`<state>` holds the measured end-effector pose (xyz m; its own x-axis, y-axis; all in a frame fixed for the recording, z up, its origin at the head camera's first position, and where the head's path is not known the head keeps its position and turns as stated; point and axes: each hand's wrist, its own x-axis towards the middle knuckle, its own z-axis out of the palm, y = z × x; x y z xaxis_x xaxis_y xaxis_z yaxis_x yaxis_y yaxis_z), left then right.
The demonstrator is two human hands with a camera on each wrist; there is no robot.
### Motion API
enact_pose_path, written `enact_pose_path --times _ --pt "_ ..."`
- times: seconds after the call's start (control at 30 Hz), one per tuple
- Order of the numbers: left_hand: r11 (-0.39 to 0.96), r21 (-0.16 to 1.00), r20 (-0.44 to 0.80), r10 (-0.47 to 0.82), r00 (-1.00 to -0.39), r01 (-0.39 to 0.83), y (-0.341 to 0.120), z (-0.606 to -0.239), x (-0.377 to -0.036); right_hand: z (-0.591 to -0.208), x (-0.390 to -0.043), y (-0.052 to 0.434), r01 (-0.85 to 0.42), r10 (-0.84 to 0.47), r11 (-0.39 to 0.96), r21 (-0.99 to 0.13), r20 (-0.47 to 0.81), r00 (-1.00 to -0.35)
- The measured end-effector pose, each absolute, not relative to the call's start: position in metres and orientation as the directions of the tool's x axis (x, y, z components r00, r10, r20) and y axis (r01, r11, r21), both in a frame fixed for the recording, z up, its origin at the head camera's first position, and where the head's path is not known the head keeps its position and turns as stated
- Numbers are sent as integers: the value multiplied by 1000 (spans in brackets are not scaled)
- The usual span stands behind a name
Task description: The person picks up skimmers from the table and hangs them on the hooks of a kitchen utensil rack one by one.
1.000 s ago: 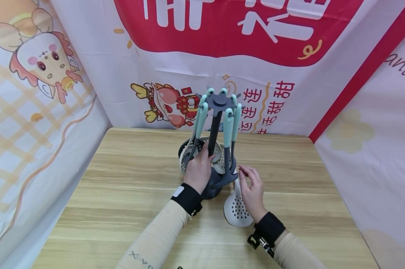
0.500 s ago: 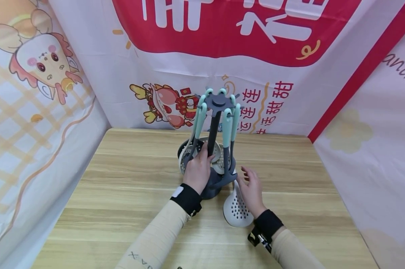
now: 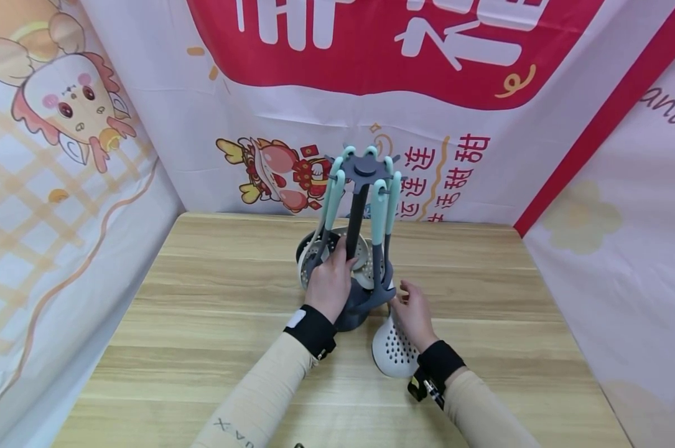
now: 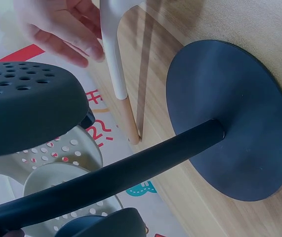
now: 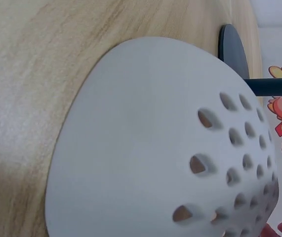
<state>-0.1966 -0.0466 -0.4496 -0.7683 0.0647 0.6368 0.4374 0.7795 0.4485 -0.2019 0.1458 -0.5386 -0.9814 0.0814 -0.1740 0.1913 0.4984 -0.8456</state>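
A dark grey utensil stand point(image 3: 365, 169) with a round base point(image 4: 229, 118) rises mid-table. Several teal-handled utensils point(image 3: 379, 208) hang from its hub. My left hand point(image 3: 330, 283) grips the stand's pole point(image 4: 131, 177) low down. A white perforated skimmer point(image 3: 392, 351) rests on the table just right of the base, and its head point(image 5: 165, 148) fills the right wrist view. My right hand point(image 3: 409, 309) is on the skimmer's thin neck point(image 4: 113, 54), with the fingers point(image 4: 61, 29) curled against it. The thumb is hidden.
The wooden table point(image 3: 214, 323) is walled by printed banners at the back point(image 3: 371, 74) and on both sides. A dark perforated spoon point(image 4: 27, 108) and pale perforated ones point(image 4: 66, 168) hang close to the pole. Bare wood lies left and right of the stand.
My right hand has moved left and closed its spread fingers onto the skimmer's neck. The left hand and the stand have stayed put.
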Motion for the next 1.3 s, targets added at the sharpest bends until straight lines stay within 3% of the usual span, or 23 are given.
enact_pose_path --times 0.3,0.93,1.3 --pt "772 457 636 64 -769 442 -46 -451 -198 -536 -214 145 294 97 504 -812 -285 -953" --pt "771 459 636 61 -769 441 -46 -451 -199 -536 -223 144 374 88 466 -802 -379 -921" --pt "772 458 634 63 -770 440 -46 -451 -199 -539 -223 144 391 53 326 -861 -396 -917"
